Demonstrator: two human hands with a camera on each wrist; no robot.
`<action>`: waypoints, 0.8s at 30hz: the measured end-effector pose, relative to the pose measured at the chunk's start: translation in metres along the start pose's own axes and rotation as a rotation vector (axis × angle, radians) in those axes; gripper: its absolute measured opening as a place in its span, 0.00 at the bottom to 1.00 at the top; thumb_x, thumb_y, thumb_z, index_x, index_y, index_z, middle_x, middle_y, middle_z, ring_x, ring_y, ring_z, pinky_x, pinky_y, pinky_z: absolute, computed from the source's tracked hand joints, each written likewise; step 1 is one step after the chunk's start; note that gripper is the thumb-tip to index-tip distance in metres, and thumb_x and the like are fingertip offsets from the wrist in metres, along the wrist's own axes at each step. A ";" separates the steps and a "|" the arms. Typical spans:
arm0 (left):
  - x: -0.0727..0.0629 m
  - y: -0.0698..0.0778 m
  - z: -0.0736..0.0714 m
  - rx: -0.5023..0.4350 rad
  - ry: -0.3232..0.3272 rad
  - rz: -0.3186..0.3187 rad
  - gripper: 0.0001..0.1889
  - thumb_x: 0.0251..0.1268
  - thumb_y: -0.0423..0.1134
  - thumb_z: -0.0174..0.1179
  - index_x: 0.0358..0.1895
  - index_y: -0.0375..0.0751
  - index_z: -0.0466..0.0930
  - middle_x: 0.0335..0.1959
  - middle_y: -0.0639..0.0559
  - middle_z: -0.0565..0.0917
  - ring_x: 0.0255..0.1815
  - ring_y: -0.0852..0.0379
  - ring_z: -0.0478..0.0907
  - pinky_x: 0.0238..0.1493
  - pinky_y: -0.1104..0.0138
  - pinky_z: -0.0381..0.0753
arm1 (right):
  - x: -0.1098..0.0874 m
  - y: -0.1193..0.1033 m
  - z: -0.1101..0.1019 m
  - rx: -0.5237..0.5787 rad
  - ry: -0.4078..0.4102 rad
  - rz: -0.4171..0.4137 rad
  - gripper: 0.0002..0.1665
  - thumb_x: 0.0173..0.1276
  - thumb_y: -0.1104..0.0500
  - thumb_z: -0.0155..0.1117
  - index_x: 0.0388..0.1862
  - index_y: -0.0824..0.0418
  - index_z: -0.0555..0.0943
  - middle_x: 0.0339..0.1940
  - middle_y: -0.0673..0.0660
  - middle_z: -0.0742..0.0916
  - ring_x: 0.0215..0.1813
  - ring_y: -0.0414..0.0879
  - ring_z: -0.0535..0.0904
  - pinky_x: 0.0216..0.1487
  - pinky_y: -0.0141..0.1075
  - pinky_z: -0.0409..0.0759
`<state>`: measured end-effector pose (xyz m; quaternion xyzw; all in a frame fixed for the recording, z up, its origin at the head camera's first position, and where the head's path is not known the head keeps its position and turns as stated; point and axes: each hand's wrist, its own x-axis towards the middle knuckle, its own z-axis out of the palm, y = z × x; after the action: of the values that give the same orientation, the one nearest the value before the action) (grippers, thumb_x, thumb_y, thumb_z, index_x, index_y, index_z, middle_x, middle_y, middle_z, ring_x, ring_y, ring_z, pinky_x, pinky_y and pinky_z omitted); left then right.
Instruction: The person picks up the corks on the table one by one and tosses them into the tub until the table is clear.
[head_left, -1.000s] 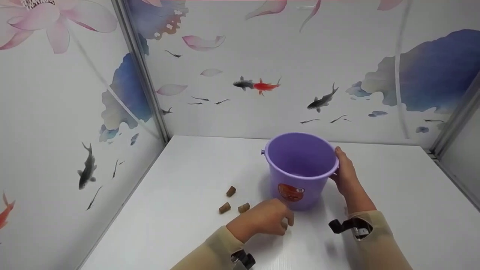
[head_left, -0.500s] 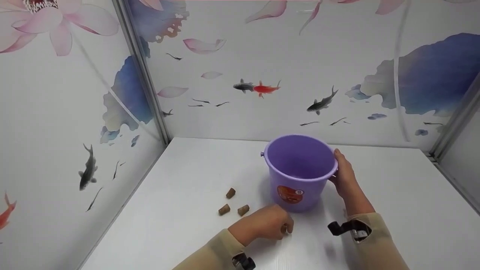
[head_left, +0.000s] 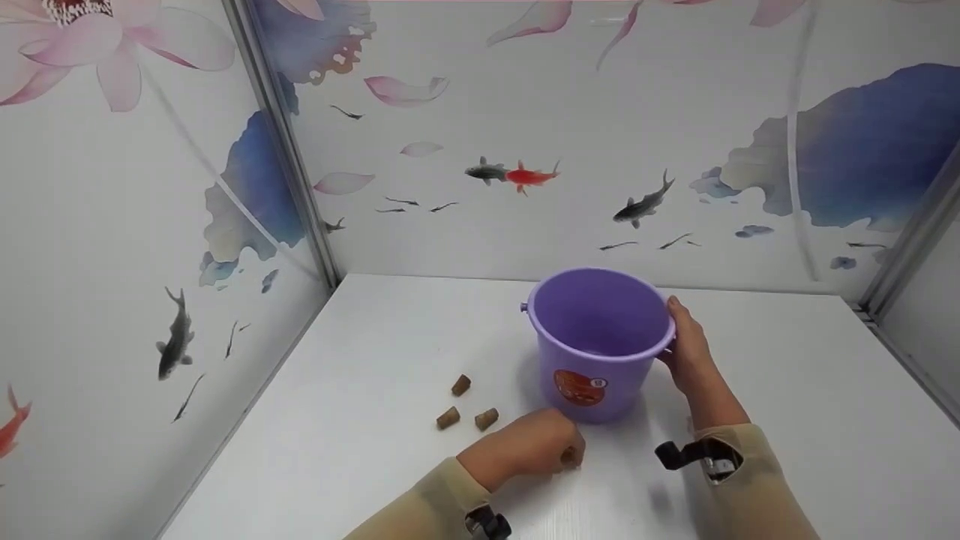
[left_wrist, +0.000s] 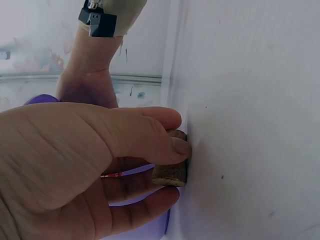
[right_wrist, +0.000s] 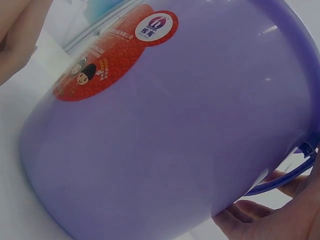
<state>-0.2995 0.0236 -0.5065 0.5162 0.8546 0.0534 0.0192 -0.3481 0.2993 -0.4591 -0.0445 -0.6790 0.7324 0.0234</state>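
Observation:
Just in front of the purple bucket [head_left: 555, 352], my left hand [head_left: 525, 444] is low at the tabletop. In the left wrist view its thumb and fingers pinch a brown cork stopper [left_wrist: 170, 172], which sits against the white table surface. My right hand [head_left: 688, 349] grips the bucket's right side, thumb up at the rim. The right wrist view shows its fingers [right_wrist: 240, 212] against the bucket wall beside the purple handle [right_wrist: 282, 181]. The bucket stands upright, and no contents show in the visible part of its inside.
Three more corks lie on the white table [head_left: 360, 345] left of the bucket: one cork [head_left: 461, 385] farther back, another cork [head_left: 448, 418] nearer, and a third cork [head_left: 487, 418] close to my left forearm. Walls printed with fish and lotus enclose the table's back and sides.
My left hand's fingers have curled in further around the cork at about the same spot on the table. The bucket, my right hand and the three loose corks have stayed in place.

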 end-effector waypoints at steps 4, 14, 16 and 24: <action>0.000 0.000 0.001 -0.007 -0.011 -0.018 0.09 0.61 0.30 0.71 0.35 0.52 0.93 0.31 0.65 0.89 0.31 0.70 0.78 0.37 0.81 0.74 | 0.000 0.000 0.001 0.007 -0.005 0.008 0.46 0.84 0.30 0.34 0.86 0.60 0.59 0.77 0.59 0.72 0.71 0.44 0.75 0.69 0.35 0.78; 0.000 -0.002 0.002 0.017 -0.008 -0.003 0.08 0.65 0.32 0.70 0.36 0.52 0.93 0.32 0.65 0.90 0.33 0.69 0.81 0.40 0.81 0.77 | 0.002 0.002 0.002 0.000 0.002 0.010 0.45 0.86 0.33 0.32 0.86 0.60 0.58 0.78 0.60 0.71 0.70 0.45 0.76 0.68 0.35 0.78; 0.000 -0.003 0.002 0.019 -0.006 -0.002 0.08 0.66 0.32 0.70 0.36 0.52 0.93 0.33 0.65 0.91 0.34 0.69 0.82 0.41 0.81 0.77 | 0.002 0.002 0.002 -0.001 0.003 0.007 0.45 0.85 0.33 0.33 0.86 0.60 0.58 0.75 0.58 0.73 0.68 0.43 0.77 0.68 0.35 0.79; 0.001 -0.002 0.001 -0.004 -0.004 -0.003 0.08 0.66 0.32 0.71 0.39 0.52 0.94 0.35 0.64 0.92 0.37 0.69 0.84 0.44 0.81 0.78 | 0.002 0.000 -0.001 0.016 0.006 0.007 0.44 0.85 0.32 0.35 0.85 0.61 0.60 0.64 0.47 0.80 0.66 0.40 0.78 0.68 0.35 0.78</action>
<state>-0.3022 0.0238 -0.5076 0.5149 0.8552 0.0541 0.0223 -0.3502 0.3008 -0.4595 -0.0488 -0.6730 0.7377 0.0231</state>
